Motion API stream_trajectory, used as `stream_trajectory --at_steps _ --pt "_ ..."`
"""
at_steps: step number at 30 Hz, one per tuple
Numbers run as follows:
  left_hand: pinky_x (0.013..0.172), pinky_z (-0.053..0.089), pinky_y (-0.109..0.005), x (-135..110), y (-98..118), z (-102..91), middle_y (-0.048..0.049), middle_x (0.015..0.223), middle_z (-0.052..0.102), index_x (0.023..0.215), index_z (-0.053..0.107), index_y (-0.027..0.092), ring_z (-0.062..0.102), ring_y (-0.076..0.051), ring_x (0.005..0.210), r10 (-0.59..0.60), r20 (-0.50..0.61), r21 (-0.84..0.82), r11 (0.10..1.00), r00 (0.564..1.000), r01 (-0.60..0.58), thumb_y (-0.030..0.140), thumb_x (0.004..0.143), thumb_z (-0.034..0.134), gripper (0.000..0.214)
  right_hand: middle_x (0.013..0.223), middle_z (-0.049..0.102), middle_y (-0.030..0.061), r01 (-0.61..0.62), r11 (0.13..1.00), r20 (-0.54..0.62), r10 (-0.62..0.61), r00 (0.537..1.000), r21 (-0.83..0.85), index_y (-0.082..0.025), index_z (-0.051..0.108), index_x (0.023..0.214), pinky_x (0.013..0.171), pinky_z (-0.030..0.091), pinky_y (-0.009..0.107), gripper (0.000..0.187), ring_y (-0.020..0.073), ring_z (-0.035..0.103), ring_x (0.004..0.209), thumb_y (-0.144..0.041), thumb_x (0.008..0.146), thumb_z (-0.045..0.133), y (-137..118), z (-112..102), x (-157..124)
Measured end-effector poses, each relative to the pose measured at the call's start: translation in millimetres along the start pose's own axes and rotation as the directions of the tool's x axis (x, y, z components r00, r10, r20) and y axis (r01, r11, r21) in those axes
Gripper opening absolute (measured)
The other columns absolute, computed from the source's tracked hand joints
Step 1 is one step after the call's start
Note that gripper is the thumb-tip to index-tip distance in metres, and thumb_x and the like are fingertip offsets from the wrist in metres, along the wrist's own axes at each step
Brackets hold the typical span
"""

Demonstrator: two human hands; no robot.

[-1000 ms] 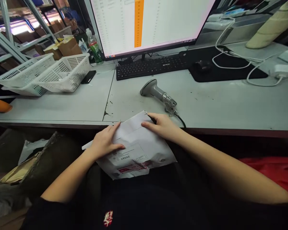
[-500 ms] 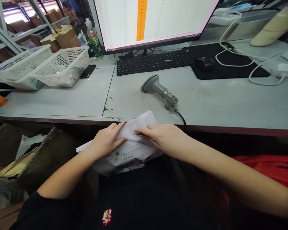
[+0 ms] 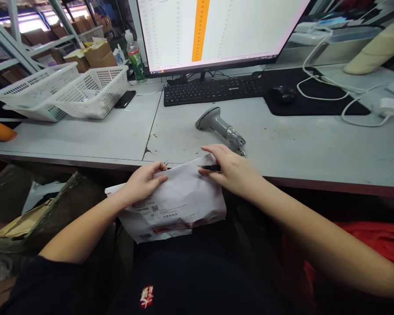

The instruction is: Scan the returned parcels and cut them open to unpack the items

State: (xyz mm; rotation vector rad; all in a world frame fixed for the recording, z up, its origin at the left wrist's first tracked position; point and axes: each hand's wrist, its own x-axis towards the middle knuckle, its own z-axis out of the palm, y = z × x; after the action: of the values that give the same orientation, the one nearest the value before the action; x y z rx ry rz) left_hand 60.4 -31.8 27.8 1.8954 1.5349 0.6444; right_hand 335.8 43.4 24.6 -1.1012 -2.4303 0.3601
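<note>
A white poly mailer (image 3: 184, 210) with printed text, a QR code and a red stripe lies slanted over my lap, its upper edge near the desk front. My left hand (image 3: 146, 183) grips its upper left edge, thumb on the face and fingers behind. Over the upper right corner is my right hand (image 3: 230, 168), with a slim black pointed tool (image 3: 212, 167) pinched in it. Whether that tool is a pen or a small knife, I cannot tell. Just beyond the right hand lies a grey barcode scanner (image 3: 219, 124) on the desk.
On the desk (image 3: 118, 135) stand a monitor (image 3: 223, 35), a black keyboard (image 3: 213, 90), a mouse (image 3: 282, 94) on its mat, and white cables. Perforated white baskets (image 3: 95, 94), a phone (image 3: 125, 99) and a green-labelled bottle (image 3: 135, 57) are at left. A bin (image 3: 68, 197) holding packages sits below.
My right hand has lifted and shifted right along the mailer's top, showing more of the black tool. The mailer's printed face has flattened out, and my left hand has moved slightly left.
</note>
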Motion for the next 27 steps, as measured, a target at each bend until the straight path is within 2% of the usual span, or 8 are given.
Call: stream_trajectory --at_steps 2,5,8,10,12,18,21,27 --pt "0.073 0.040 -0.029 -2 0 -2.6 -0.0004 0.090 0.064 0.096 0.057 0.020 0.057 -0.018 0.081 0.005 -0.043 -0.020 1.000 0.999 -0.005 0.033 0.091 0.056 0.014 0.122 0.063 0.0124 -0.083 0.981 0.027 0.079 0.996 0.176 -0.021 0.054 0.133 0.079 0.051 0.039 0.056 0.0268 0.064 0.093 -0.048 0.085 0.064 7 -2 6" --pt "0.075 0.043 -0.029 -5 3 -7.6 -0.0006 0.088 0.063 0.107 0.059 0.022 0.057 -0.017 0.079 0.007 -0.072 -0.019 1.000 0.997 -0.008 0.038 0.093 0.055 0.022 0.093 0.067 0.0071 -0.236 0.833 0.155 0.182 0.971 0.500 -0.019 0.063 0.111 0.069 0.051 0.034 0.043 0.0227 0.063 0.078 -0.050 0.082 0.065 12 -6 15" --pt "0.079 0.047 -0.032 -7 4 -7.6 -0.0034 0.105 0.063 0.138 0.047 0.028 0.060 -0.019 0.083 0.054 -0.063 0.168 0.985 0.997 -0.043 0.040 0.089 0.063 0.053 0.077 0.061 0.0031 -0.282 0.703 0.075 0.310 0.948 0.653 -0.019 0.062 0.093 0.061 0.047 0.030 0.033 0.0182 0.057 0.068 -0.047 0.077 0.067 16 -9 23" --pt "0.084 0.049 -0.036 -6 0 -3.8 -0.0076 0.126 0.056 0.151 0.029 0.032 0.061 -0.023 0.094 0.089 -0.040 0.357 0.932 0.995 -0.069 0.039 0.081 0.073 0.083 0.074 0.058 0.0019 -0.255 0.675 -0.032 0.382 0.924 0.692 -0.020 0.061 0.088 0.059 0.045 0.029 0.029 0.0169 0.054 0.065 -0.045 0.075 0.069 20 -9 26" --pt "0.088 0.051 -0.039 -5 -9 1.4 -0.0113 0.136 0.047 0.155 0.019 0.031 0.060 -0.028 0.104 0.113 -0.037 0.487 0.869 0.993 -0.081 0.036 0.077 0.078 0.098 0.075 0.058 0.0021 -0.241 0.648 -0.081 0.426 0.901 0.723 -0.021 0.060 0.087 0.059 0.045 0.030 0.027 0.0172 0.054 0.065 -0.045 0.076 0.069 25 -8 28" --pt "0.103 0.046 -0.046 3 -27 9.1 -0.0161 0.140 0.043 0.156 0.013 0.024 0.047 -0.033 0.128 0.252 -0.064 0.584 0.794 0.966 -0.168 0.029 0.080 0.076 0.098 0.074 0.057 0.0018 -0.247 0.624 -0.096 0.463 0.881 0.741 -0.022 0.059 0.087 0.059 0.047 0.030 0.023 0.0170 0.054 0.065 -0.041 0.077 0.068 24 -3 24" --pt "0.100 0.048 -0.046 5 -23 6.4 -0.0161 0.135 0.047 0.155 0.016 0.022 0.048 -0.033 0.125 0.238 -0.064 0.585 0.796 0.969 -0.157 0.031 0.077 0.079 0.101 0.073 0.054 0.0015 -0.242 0.627 -0.120 0.477 0.870 0.740 -0.023 0.057 0.086 0.059 0.046 0.031 0.023 0.0177 0.053 0.065 -0.043 0.078 0.067 22 -1 26" --pt "0.081 0.053 -0.036 0 -9 4.4 -0.0101 0.122 0.053 0.150 0.036 0.026 0.061 -0.027 0.098 0.074 -0.088 0.579 0.815 0.993 -0.009 0.044 0.077 0.079 0.086 0.076 0.058 0.0029 -0.254 0.598 -0.111 0.505 0.856 0.761 -0.023 0.057 0.085 0.061 0.048 0.032 0.023 0.0183 0.055 0.067 -0.041 0.076 0.067 20 1 27"
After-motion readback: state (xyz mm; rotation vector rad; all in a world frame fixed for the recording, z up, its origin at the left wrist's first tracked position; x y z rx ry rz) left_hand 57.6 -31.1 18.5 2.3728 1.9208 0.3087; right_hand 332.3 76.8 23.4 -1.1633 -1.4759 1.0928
